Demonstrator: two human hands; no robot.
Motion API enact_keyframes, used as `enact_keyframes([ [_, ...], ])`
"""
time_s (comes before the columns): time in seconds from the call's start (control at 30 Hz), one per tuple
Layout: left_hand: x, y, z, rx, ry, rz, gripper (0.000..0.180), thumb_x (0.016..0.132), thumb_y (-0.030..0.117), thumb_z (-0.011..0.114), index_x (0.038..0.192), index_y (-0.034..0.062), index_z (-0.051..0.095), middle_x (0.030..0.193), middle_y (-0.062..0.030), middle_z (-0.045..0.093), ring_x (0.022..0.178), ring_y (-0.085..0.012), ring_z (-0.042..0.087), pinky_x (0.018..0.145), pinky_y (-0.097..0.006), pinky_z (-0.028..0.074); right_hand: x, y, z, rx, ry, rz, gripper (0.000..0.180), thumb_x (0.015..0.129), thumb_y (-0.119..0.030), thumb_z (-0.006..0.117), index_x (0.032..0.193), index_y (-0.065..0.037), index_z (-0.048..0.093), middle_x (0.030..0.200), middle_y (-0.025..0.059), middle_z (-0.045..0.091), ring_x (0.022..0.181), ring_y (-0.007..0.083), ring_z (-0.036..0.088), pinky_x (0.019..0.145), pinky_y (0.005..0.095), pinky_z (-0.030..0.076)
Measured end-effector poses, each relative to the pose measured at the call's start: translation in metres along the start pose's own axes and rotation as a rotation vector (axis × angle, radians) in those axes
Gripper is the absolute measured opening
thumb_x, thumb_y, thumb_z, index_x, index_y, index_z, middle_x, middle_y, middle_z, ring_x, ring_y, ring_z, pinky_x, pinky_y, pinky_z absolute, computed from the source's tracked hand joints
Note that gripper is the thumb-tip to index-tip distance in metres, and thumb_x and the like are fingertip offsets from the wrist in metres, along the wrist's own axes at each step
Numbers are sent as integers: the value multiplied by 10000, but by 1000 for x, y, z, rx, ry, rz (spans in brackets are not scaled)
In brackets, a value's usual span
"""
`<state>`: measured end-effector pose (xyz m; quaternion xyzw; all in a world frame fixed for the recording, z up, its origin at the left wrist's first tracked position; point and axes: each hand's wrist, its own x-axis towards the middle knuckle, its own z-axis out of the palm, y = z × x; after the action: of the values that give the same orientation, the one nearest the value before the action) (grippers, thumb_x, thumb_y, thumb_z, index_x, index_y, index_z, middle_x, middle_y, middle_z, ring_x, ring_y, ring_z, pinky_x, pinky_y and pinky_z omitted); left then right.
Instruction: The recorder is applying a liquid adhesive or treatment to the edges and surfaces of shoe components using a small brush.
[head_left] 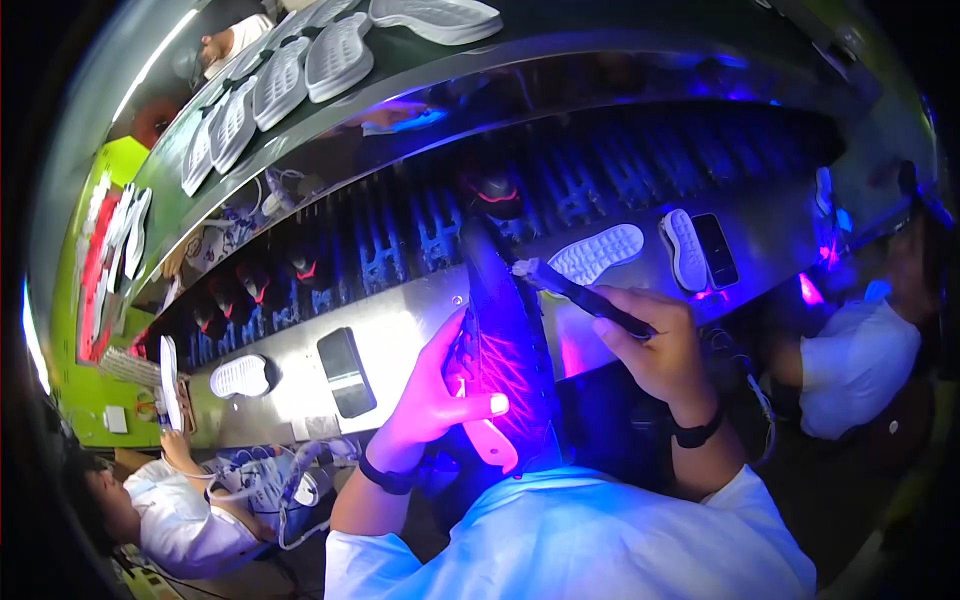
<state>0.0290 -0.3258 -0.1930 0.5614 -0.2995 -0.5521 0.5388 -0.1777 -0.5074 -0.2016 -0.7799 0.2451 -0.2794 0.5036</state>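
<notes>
Violet light washes over a dark knitted shoe upper (pixel 507 350) held up in front of the person's chest, just off the near edge of the steel bench (pixel 400 340). The left hand (pixel 440 395) wraps it from the side, thumb laid flat across the lower part near a pale heel tab (pixel 490 445), fingers hidden behind. It is a closed, firm hold on the upper. The right hand (pixel 650 345) is closed around the dark handle of a brush (pixel 585 295), held much like a pen, with its pale bristle tip (pixel 522 268) touching the upper's raised toe end.

The upper looks light, and its knit skin soft. It seems to keep its form, perhaps mounted on a last, though that cannot be seen. The knit would likely dent under a pinch and give good friction, so the sensible place to hold is where the left hand has it, around the waist and heel, clear of the strip the bristles meet. The brush seems light and stiff, its tip possibly wet, which the picture cannot settle.

On the bench lie white soles (pixel 597 252) near its far edge, another white sole (pixel 240 376) toward the left end, and dark flat pieces (pixel 345 372). A shelf above carries a row of white soles (pixel 280 80). Co-workers in white shirts sit at the left (pixel 180 520) and right (pixel 860 365).
</notes>
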Motion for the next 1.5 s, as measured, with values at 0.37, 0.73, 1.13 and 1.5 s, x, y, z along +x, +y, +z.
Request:
enact_keyframes([
  [0.37,-39,-7,10,-102,31,70,913,731,71,841,1503,-7,359,1382,-103,542,1288,-218,524,1109,-381,401,-34,-15,6,-23,-113,-14,357,833,-46,733,1181,25,698,896,141,708,799,220,684,728,309,506],
  [0.73,-48,-48,-16,-532,-39,-27,794,800,245,724,1470,0,375,1358,-147,578,1217,-272,603,1067,-419,470,-86,9,1,148,-354,26,281,865,-81,741,1134,-2,722,958,167,737,894,242,724,807,356,538],
  [1.13,-17,-57,-6,-533,15,-104,717,814,261,669,1430,-6,417,1304,-159,597,1116,-279,649,987,-405,527,-71,45,22,-235,136,-308,331,863,-107,744,1176,-6,702,905,184,697,762,319,695,686,400,536],
  [1.5,121,-38,-198,743,829,-242,672,738,387,853,1242,31,586,1047,-149,710,914,-236,715,820,-336,570,-127,132,-22,268,58,602,440,930,-96,700,1338,23,584,973,52,693,799,100,625,656,264,502],
])
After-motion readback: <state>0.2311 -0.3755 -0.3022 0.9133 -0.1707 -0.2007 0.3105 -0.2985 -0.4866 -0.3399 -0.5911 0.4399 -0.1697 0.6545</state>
